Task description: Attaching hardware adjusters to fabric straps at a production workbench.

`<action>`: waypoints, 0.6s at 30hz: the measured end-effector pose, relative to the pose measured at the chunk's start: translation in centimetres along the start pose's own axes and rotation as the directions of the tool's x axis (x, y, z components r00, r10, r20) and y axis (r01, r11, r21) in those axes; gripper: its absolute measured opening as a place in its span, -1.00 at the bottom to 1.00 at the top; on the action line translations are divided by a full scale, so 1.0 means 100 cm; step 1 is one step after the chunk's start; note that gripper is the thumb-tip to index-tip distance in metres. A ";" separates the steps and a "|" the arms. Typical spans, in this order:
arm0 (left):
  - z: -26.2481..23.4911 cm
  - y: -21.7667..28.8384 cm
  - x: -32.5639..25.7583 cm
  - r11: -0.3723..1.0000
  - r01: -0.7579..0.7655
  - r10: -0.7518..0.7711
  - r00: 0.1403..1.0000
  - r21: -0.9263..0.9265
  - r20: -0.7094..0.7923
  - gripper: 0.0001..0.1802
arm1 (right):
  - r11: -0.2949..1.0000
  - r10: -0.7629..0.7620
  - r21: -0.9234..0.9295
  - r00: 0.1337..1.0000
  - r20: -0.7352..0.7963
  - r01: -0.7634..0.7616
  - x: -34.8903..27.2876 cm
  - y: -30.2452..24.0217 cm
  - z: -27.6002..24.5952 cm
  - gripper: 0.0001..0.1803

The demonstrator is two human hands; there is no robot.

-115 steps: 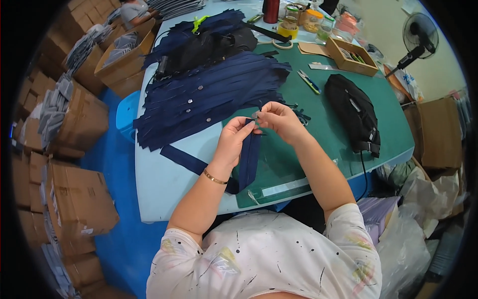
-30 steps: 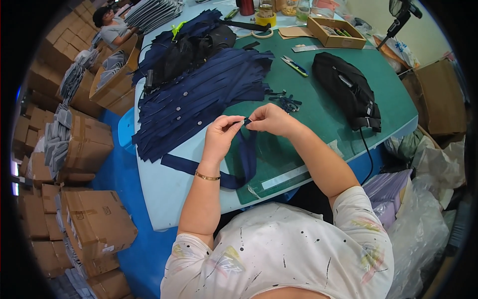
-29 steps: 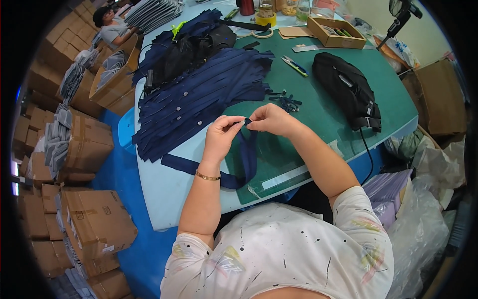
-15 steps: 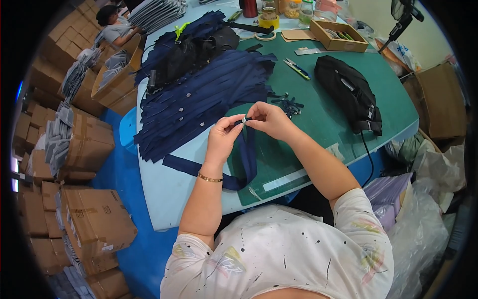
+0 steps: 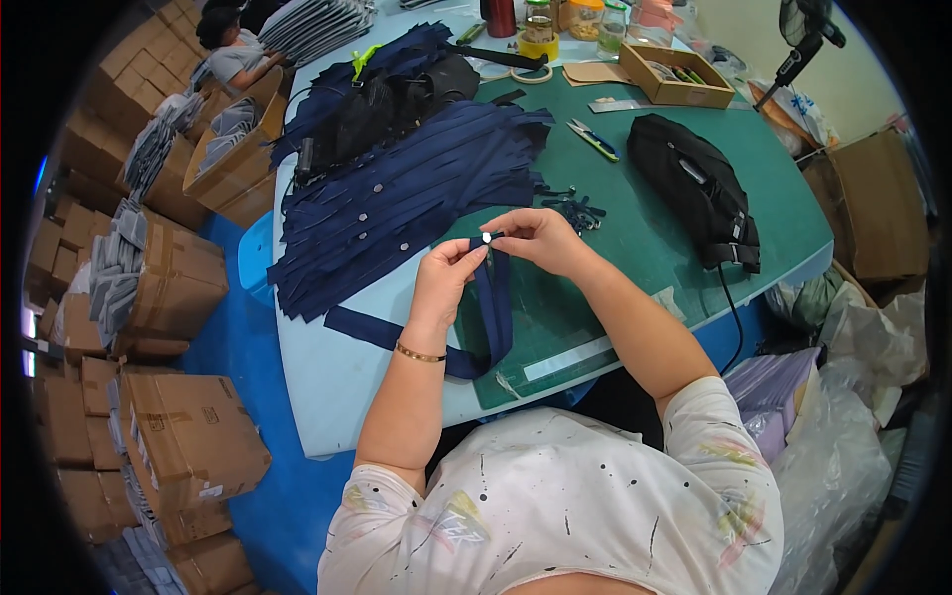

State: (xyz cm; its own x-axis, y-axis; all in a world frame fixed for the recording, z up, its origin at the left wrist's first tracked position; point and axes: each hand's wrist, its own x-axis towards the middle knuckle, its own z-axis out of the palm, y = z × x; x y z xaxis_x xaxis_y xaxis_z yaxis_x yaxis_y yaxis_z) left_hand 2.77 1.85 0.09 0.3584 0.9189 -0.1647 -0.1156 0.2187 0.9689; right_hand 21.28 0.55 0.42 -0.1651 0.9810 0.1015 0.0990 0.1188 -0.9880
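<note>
A navy fabric strap [image 5: 501, 315] hangs from my fingers, loops down and trails left over the table edge. My left hand [image 5: 442, 283], with a bracelet at its wrist, pinches the strap's upper end. From the other side my right hand [image 5: 542, 241] pinches the same end. Between the fingertips shows a small shiny silver fitting [image 5: 487, 238]; its exact kind is too small to tell. Many navy straps [image 5: 426, 183] lie in an overlapping pile beyond my left hand, a few silver fittings on them. Small dark straps with clips [image 5: 577, 211] lie beyond my right hand.
On the green cutting mat [image 5: 635, 238] rest thread snips [image 5: 598, 144], a black bag [image 5: 689, 188] with a cable, and a wooden tray [image 5: 684, 91]. A fan [image 5: 798, 50] stands far right. Cartons [image 5: 193, 436] line the left; another person [image 5: 233, 59] sits beyond. Plastic bags [image 5: 833, 476] lie right.
The silver fitting between my fingertips shows more plainly now, and my right fingers have shifted slightly around it. Both hands otherwise stay in place.
</note>
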 end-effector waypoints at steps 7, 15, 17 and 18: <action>-0.002 -0.003 0.001 0.999 0.013 -0.013 1.000 -0.031 0.000 -0.88 | 0.998 0.045 0.043 0.999 0.029 -0.047 0.000 -0.004 0.000 -0.78; -0.002 -0.005 0.002 0.999 0.006 -0.005 1.000 -0.041 0.014 -0.89 | 0.997 0.057 0.045 0.998 0.022 -0.058 0.001 -0.004 0.000 -0.76; 0.001 -0.001 0.000 0.999 0.010 -0.009 1.000 -0.042 0.026 -0.89 | 0.996 0.059 0.069 0.998 0.013 -0.060 0.001 -0.003 0.000 -0.76; 0.002 0.000 -0.002 0.999 0.033 -0.034 0.998 0.020 0.047 -0.90 | 0.996 0.062 0.066 0.998 0.004 -0.062 0.000 -0.004 -0.001 -0.76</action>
State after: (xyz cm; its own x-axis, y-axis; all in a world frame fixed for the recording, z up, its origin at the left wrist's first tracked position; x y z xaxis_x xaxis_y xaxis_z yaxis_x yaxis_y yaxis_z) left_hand 2.88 1.63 0.21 0.4050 0.8946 -0.1891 -0.0850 0.2427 0.9664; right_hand 21.34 0.55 0.83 -0.1623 0.9860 0.0395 0.0441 0.0473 -0.9979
